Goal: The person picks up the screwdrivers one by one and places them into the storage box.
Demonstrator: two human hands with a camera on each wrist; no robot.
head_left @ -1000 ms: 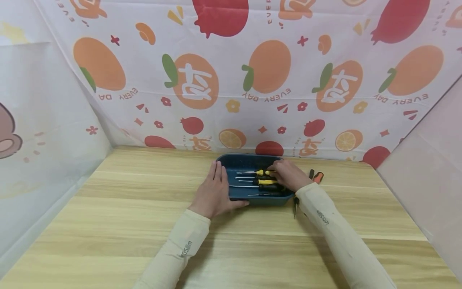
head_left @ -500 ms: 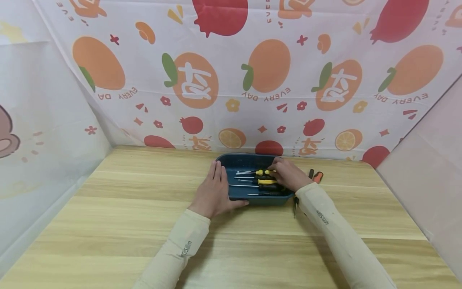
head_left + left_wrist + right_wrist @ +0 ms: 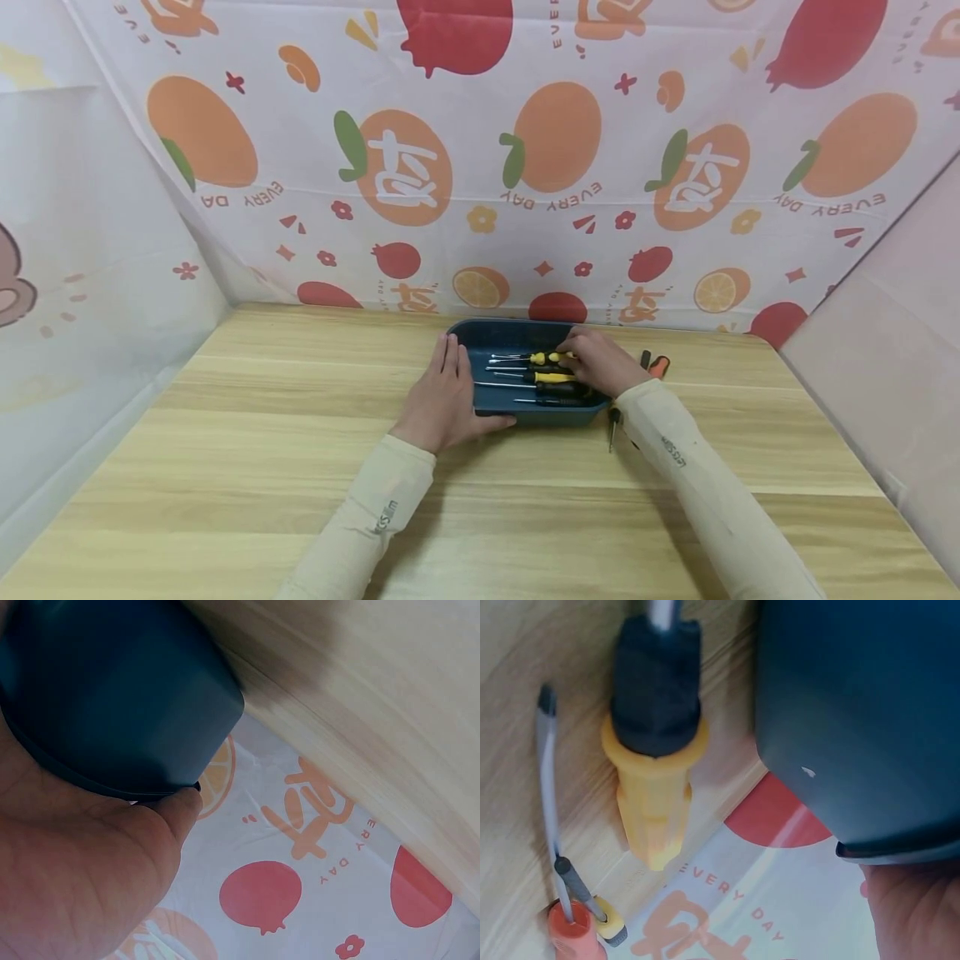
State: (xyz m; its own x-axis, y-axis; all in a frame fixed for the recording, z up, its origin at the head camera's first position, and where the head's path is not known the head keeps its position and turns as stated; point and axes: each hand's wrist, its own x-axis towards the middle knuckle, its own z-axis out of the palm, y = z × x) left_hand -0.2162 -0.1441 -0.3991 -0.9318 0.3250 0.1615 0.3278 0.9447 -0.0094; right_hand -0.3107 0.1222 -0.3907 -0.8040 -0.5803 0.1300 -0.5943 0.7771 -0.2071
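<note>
You face a white cloth [image 3: 480, 167] behind the table [image 3: 187, 433], printed with orange fruits [image 3: 557, 137], red fruits [image 3: 457, 33], small flowers [image 3: 482, 219] and upside-down "EVERY DAY" lettering [image 3: 577, 198]. On your left hangs a pale sheet [image 3: 90, 183] with part of a brown cartoon figure [image 3: 9, 267]; on your right, a plain pale panel [image 3: 892, 333]. Your table shows light wood grain.

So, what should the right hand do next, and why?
Perhaps the right hand should release the rear yellow-handled screwdriver: it lies alongside other screwdrivers in the blue tray, while the left hand rests against the tray's end.
</note>
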